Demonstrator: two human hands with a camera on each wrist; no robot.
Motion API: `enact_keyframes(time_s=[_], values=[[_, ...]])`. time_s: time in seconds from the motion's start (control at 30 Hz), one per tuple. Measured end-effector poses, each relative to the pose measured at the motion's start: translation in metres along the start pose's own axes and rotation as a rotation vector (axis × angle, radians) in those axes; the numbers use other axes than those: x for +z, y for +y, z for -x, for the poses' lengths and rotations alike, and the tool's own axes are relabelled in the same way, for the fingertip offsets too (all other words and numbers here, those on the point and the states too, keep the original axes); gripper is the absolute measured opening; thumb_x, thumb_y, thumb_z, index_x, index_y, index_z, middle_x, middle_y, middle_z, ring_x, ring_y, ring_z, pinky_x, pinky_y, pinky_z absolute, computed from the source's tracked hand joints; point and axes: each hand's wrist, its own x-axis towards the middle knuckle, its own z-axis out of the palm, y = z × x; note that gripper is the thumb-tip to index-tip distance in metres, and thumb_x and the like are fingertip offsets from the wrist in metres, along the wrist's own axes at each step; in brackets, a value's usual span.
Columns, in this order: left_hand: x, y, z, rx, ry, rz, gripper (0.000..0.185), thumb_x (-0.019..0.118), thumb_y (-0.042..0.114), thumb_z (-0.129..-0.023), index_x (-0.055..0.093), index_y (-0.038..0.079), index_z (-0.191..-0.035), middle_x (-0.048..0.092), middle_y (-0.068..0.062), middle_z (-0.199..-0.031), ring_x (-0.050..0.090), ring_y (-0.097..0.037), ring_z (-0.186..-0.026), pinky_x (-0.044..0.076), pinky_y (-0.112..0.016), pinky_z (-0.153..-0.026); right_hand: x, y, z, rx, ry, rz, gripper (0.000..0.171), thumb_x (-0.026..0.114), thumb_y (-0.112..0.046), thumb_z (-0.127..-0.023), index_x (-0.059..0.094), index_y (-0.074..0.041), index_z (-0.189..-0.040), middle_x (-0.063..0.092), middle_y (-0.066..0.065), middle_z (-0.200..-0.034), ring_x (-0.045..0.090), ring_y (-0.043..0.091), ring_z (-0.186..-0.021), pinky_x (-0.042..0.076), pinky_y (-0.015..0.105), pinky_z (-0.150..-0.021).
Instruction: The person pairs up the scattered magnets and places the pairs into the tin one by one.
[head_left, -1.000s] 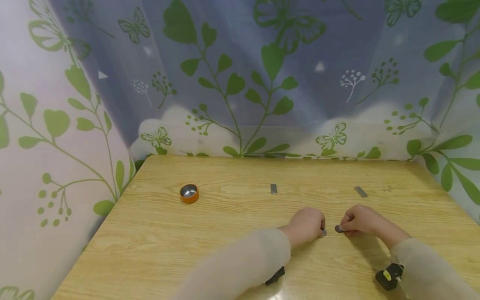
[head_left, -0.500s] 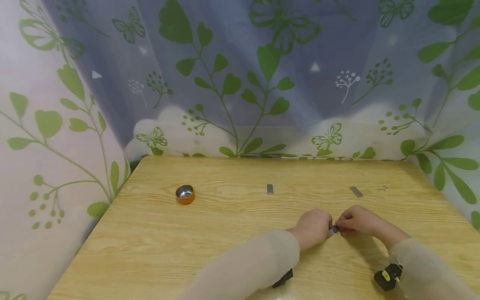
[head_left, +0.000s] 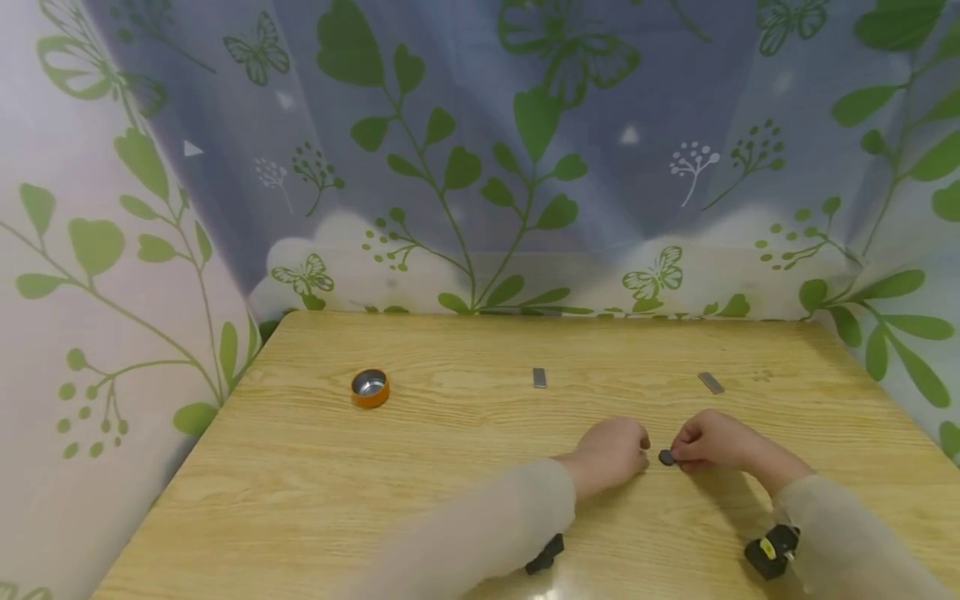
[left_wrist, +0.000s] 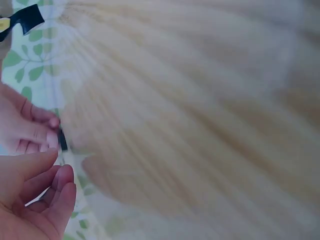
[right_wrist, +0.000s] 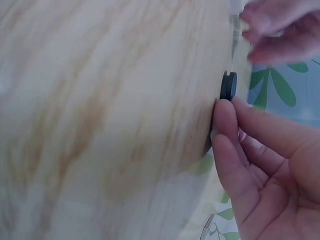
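Probably stacking: right hand (head_left: 716, 439) pinches black round discs (right_wrist: 232, 85); left hand (head_left: 613, 450) relaxed, seemingly empty; next needs steady grip.

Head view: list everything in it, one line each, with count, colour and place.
Table: 1, light wood, across the lower part
Cloth: count unclear, blue, white and green, behind and beside the table
Bowl: 1, orange, silvery inside, table's left
Strips: 2, grey, one mid-table, one farther right
Specks: count unclear, brownish, right of both strips
Disc: at least 1, black, in the right hand
Wrist cameras: 2, black, by the sleeves
Sleeves: 2, beige, bottom
Hands: 2, left hand and right, above the table
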Motion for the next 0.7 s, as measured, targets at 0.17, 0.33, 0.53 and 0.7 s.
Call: enact_keyframes(time_s=[0.17, 0.33, 0.53, 0.7], values=[[-0.019, -0.033, 0.021, 0.048, 0.002, 0.094, 0.02, 0.065, 0.018, -0.088, 0.07, 0.012, -0.106, 0.066, 0.008, -0.095, 0.057, -0.001, -0.083, 0.044, -0.015, -0.071, -0.003, 0.0, -0.001, 0.005, -0.019, -0.013, 0.011, 0.061, 0.0, -0.087, 0.066, 0.009, -0.084, 0.065, 0.005, -0.075, 0.063, 0.017, -0.069, 0.053, 0.029, -0.064], [-0.038, -0.072, 0.043, 0.057, -0.004, 0.258, 0.021, 0.066, 0.013, -0.087, 0.069, 0.005, -0.107, 0.063, 0.004, -0.087, 0.053, -0.004, -0.075, 0.044, -0.017, -0.066, -0.004, 0.001, -0.001, -0.01, -0.045, -0.026, 0.011, 0.059, 0.002, -0.088, 0.065, 0.011, -0.084, 0.065, 0.005, -0.076, 0.063, 0.017, -0.071, 0.053, 0.028, -0.064], [-0.061, -0.125, 0.078, 0.003, 0.05, 0.409, 0.021, 0.064, 0.01, -0.088, 0.067, 0.002, -0.107, 0.063, -0.001, -0.09, 0.059, -0.015, -0.087, 0.048, -0.026, -0.073, 0.0, -0.001, 0.0, 0.005, -0.017, 0.015, 0.015, 0.061, -0.006, -0.089, 0.066, 0.007, -0.082, 0.065, 0.004, -0.074, 0.061, 0.016, -0.068, 0.052, 0.029, -0.062], [-0.077, -0.17, 0.109, -0.101, 0.14, 0.463, 0.021, 0.062, 0.013, -0.09, 0.067, 0.004, -0.108, 0.063, -0.001, -0.094, 0.059, -0.018, -0.087, 0.05, -0.032, -0.073, 0.008, -0.013, 0.003, 0.02, 0.06, 0.212, 0.021, 0.072, -0.023, -0.082, 0.066, -0.003, -0.078, 0.061, -0.001, -0.07, 0.054, 0.014, -0.064, 0.046, 0.032, -0.059]])
